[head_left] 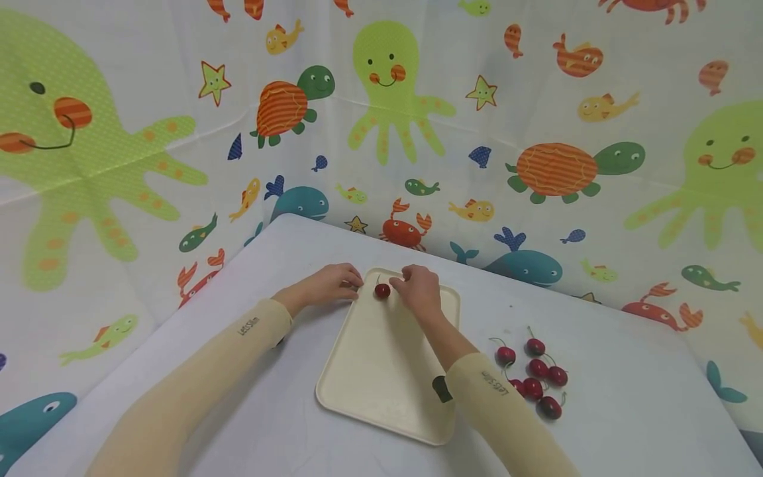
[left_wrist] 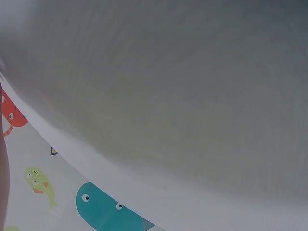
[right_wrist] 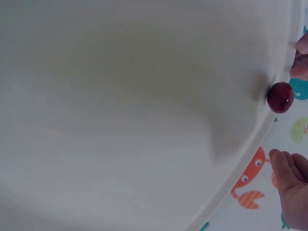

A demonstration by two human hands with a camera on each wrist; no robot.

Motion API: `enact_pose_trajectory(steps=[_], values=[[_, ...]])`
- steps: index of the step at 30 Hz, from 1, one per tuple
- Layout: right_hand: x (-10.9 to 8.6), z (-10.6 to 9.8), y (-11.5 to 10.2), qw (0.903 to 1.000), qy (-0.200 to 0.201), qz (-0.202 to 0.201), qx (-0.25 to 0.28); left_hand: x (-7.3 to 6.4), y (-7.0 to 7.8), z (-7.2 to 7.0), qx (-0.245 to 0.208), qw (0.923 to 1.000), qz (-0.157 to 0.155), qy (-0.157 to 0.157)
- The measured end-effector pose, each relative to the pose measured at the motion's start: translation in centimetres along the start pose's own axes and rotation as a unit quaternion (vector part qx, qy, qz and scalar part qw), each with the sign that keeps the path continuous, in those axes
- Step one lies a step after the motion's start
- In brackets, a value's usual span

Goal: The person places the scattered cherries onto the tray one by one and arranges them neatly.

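Observation:
A dark red cherry [head_left: 383, 290] with a stem lies near the far left corner of the cream tray [head_left: 381, 371]. To its right, over the tray's far end, is my right hand [head_left: 422, 291]; its thumb and fingers hold nothing, and the right wrist view has a gap between them and the cherry [right_wrist: 280, 97]. My left hand [head_left: 334, 283] is at the tray's far left edge, loosely bent, fingertips right at the rim. Those fingertips also appear at the right border of the right wrist view. The left wrist view holds mostly the underlit white tabletop.
Several cherries [head_left: 538, 369] with stems lie in a loose cluster on the white table [head_left: 250, 411], right of the tray, some partly behind the right sleeve. A dark patch [head_left: 442, 389] sits by that sleeve. Behind the table hangs a sea-animal curtain [head_left: 417, 119].

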State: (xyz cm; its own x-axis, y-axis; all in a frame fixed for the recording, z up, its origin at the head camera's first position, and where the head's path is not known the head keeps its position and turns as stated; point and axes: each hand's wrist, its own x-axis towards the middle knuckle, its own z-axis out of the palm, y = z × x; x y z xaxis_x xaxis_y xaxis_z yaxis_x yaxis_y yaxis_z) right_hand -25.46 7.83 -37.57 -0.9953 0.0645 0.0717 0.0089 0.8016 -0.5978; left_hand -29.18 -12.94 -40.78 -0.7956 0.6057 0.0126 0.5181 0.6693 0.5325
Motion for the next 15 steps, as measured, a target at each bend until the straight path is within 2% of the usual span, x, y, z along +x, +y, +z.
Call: enact_pose_trajectory(steps=[10, 15], values=[[-0.2, -1.5, 1.4, 0.9998, 0.005, -0.018, -0.004, 0.0, 0.3, 0.0, -0.002, 0.9999, -0.014, -0.002], [-0.6, -2.6, 2.0, 0.9997, -0.012, -0.015, -0.012, 0.1, 0.2, 0.0, -0.002, 0.9999, -0.011, -0.001]])
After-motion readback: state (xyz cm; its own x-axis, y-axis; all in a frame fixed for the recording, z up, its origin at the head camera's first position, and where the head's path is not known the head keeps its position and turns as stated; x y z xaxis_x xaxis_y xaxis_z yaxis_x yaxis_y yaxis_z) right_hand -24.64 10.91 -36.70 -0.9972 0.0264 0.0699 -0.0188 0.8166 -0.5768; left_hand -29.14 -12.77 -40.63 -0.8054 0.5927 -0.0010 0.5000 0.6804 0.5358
